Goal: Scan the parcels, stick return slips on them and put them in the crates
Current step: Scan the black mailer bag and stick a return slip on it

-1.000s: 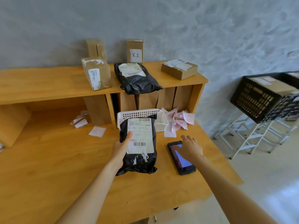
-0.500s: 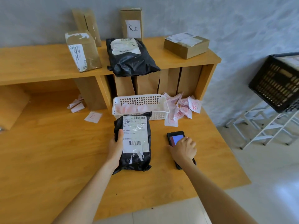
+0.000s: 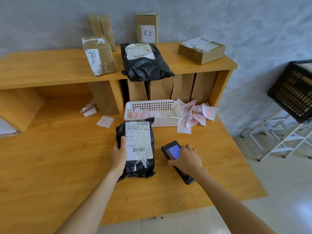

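We held the black parcel (image 3: 135, 147) label-up on the tabletop (image 3: 50, 166) before the white basket (image 3: 153, 112), our left hand (image 3: 119, 153) gripping its edge, our right hand (image 3: 187, 157) curled around the scanner (image 3: 173, 152) beside it.

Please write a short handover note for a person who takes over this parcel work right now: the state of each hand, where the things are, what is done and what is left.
Left hand grips the left edge of the black parcel, which lies label up on the desk.
Right hand closes on the handheld scanner, screen lit, on the desk right of the parcel.
Return slips lie loose beside the white basket behind the parcel.
Done: one boxed parcel sits in the black crate at the right.
Left: scan this parcel, stick a slip on it, crate it. Then the parcels on the upper shelf: black bag and four boxes.
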`<state>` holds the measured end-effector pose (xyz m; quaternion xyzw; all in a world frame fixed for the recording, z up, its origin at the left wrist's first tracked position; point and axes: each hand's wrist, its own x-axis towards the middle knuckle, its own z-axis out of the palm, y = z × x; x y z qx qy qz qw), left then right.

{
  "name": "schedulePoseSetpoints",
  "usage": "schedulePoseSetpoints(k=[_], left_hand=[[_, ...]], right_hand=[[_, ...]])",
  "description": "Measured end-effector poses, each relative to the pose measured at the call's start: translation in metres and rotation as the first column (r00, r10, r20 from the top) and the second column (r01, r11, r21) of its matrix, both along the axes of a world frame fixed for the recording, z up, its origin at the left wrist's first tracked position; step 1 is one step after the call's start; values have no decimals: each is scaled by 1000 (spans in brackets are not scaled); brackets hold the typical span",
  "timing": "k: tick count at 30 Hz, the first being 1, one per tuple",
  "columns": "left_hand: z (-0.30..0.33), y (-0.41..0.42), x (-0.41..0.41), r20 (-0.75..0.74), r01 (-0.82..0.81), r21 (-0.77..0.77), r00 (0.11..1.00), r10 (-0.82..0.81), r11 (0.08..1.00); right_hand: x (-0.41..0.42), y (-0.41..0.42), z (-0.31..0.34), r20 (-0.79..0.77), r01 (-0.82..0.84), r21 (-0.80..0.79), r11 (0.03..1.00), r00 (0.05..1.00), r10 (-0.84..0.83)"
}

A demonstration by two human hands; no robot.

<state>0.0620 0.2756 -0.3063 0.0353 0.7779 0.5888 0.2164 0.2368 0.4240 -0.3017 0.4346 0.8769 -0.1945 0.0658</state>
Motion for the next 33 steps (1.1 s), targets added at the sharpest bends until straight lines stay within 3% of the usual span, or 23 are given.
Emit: schedulePoseSetpoints(k=[4, 10, 33], left_hand=[[-1, -9, -2, 17, -14, 3, 1000, 14, 1000], [2, -12, 3, 6, -6, 10, 1000, 6, 1000], [-7, -17, -4, 61, 26, -7, 998, -26, 1000]], right_hand=[[0, -16, 19, 19, -210, -24, 977, 977, 210], [-1, -35, 37, 25, -341, -24, 940, 940, 341], [13, -41, 50, 135, -354, 18, 935, 928, 348]])
